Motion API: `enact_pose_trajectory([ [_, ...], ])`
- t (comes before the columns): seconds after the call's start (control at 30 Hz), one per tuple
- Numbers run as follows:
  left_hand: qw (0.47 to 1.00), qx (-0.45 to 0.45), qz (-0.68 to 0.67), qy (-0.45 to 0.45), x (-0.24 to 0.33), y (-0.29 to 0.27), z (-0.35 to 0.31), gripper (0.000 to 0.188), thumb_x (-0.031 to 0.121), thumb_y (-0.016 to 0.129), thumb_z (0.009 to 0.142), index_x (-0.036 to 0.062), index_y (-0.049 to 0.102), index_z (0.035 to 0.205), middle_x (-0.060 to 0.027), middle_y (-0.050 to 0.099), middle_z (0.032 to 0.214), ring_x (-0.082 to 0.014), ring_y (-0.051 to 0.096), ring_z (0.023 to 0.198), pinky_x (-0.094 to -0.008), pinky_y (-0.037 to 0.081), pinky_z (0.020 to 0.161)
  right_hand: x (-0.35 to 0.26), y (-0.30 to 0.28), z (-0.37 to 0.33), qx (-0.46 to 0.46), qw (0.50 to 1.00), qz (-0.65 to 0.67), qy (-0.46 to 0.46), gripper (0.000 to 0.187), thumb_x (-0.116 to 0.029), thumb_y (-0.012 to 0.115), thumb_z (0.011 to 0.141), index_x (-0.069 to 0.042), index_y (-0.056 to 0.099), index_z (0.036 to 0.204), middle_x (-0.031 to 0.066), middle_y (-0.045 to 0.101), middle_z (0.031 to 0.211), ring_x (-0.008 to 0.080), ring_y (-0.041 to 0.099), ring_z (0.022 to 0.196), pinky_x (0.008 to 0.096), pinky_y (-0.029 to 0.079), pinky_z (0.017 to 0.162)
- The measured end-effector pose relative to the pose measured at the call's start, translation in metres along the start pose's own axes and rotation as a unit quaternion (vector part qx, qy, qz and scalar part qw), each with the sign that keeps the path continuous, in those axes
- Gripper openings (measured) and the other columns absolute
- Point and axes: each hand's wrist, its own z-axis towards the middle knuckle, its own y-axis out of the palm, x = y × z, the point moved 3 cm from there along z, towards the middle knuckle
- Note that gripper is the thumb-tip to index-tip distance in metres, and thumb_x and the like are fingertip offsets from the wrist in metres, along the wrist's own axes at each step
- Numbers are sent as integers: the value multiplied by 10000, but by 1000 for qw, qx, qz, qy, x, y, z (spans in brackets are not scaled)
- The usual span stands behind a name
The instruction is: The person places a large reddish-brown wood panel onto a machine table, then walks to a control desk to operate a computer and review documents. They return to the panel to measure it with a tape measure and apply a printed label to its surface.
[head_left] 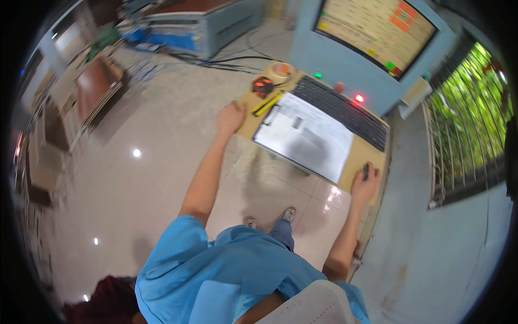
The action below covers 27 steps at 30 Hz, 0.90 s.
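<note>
A tan wooden shelf (364,153) juts out in front of a light blue machine cabinet. My left hand (231,117) is at the shelf's left edge, its fingers curled round it. At the right end of the shelf, my right hand (365,183) covers a small black computer mouse (366,171). Between my hands lies a clipboard with white paper (307,137), a shadow falling across it. Behind the paper runs a black keyboard (340,110). Beside the clipboard are a yellow utility knife (267,103), an orange and black tape measure (263,87) and a roll of tape (281,70).
A monitor (377,32) is set in the cabinet above green and red lights. On the right is a barred window (469,119). Black cables (226,63) cross the floor near a blue machine (199,32). Brown panels (97,89) are stacked at the left.
</note>
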Motion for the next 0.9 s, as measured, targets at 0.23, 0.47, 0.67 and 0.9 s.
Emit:
enact_pose_trajectory([
  [0.23,1000,-11,17,4,6,-9,-4,562,536,427,983,42,655,1122,-250,720,989,-426,688,976,-519,534,845,-7,-4,-1,-17,999,-10,41,422,-186,655,885,-157,633,1305,226,504,1416,406,516,1255,472,459,1018],
  [0.47,1000,-14,25,-9,5,-7,-3,577,550,429,981,38,651,1129,-245,718,1017,-416,690,987,-523,535,844,-3,-3,-2,-14,999,-17,48,421,-197,652,887,-167,630,1306,235,497,1417,416,514,1256,477,456,1021],
  [0.67,1000,-13,18,-5,3,-5,-3,564,533,438,980,28,646,1117,-248,717,1000,-409,697,966,-527,546,840,4,3,0,-27,999,-1,38,432,-179,631,880,-162,618,1312,259,496,1402,440,508,1254,485,443,1035],
  [0.9,1000,-18,-12,-3,3,-8,-6,546,523,441,979,27,656,1055,-227,725,932,-396,702,914,-511,539,814,1,3,1,-27,999,-29,19,436,-209,587,903,-175,604,1337,252,497,1408,430,505,1265,488,450,1024],
])
